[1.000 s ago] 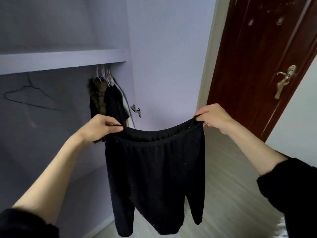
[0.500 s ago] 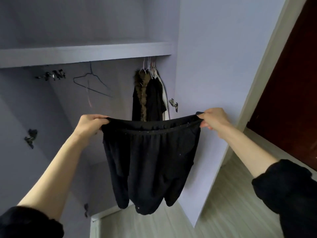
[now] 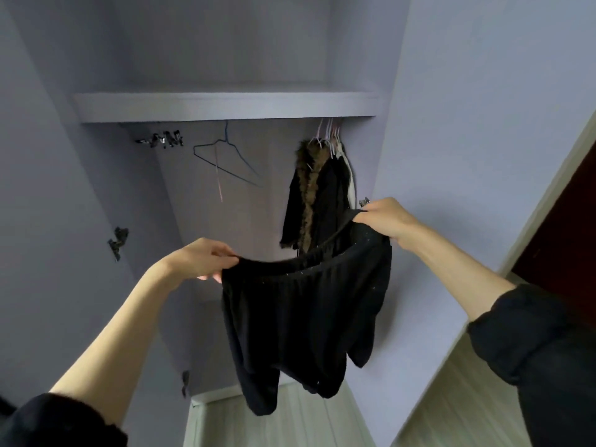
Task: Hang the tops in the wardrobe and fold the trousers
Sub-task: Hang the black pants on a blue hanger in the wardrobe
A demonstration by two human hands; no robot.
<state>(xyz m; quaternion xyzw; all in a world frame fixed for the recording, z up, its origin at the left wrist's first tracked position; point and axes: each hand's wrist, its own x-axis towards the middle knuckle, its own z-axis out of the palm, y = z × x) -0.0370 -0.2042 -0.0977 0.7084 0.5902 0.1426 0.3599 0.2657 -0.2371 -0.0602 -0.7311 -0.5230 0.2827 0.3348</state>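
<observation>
Black trousers hang from waistband; left hand, right hand fingers pinching opposite ends.

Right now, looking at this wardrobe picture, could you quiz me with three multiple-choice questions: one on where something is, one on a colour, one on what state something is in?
1. Where do the hung clothes sit in the wardrobe?
A. at the right end, under the shelf
B. on top of the shelf
C. on the floor

2. What colour are the trousers?
A. white
B. black
C. red

3. How are the trousers held?
A. folded over one arm
B. clipped on a hanger
C. hanging open, pinched at the waistband by both hands

Answers:
1 A: the garments hang from pale hooks just beneath the shelf, by the right wall.
2 B: the cloth is black throughout.
3 C: the left hand and the right hand each pinch one end of the waistband, and the legs dangle.
</observation>
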